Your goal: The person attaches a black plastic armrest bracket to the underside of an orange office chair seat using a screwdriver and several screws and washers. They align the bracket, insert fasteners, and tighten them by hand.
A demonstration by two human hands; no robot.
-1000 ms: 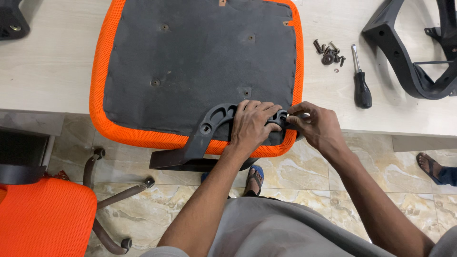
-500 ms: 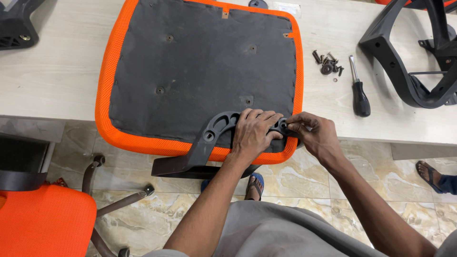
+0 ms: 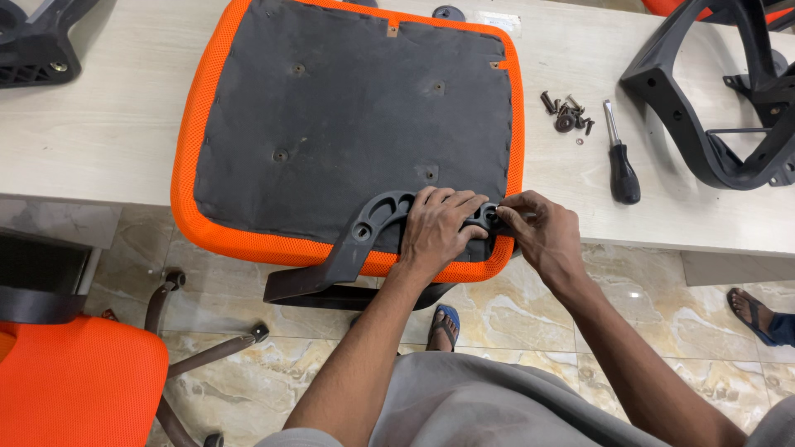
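An orange chair seat lies upside down on the table, its black underside facing up. A black plastic armrest bracket rests on the seat's near edge and hangs over it. My left hand presses down on the bracket's middle, fingers curled over it. My right hand pinches the bracket's right end with thumb and fingertips at a mounting hole; whatever is between the fingertips is hidden.
A black-handled screwdriver and a small pile of screws lie right of the seat. Black chair frame parts sit at far right, another black part at top left. An orange chair stands lower left. Another person's sandalled foot is at right.
Both hands stay on the bracket. The view has drifted slightly, so the seat sits a little lower and to the right in frame. My right hand's fingers have closed in on the bracket's end.
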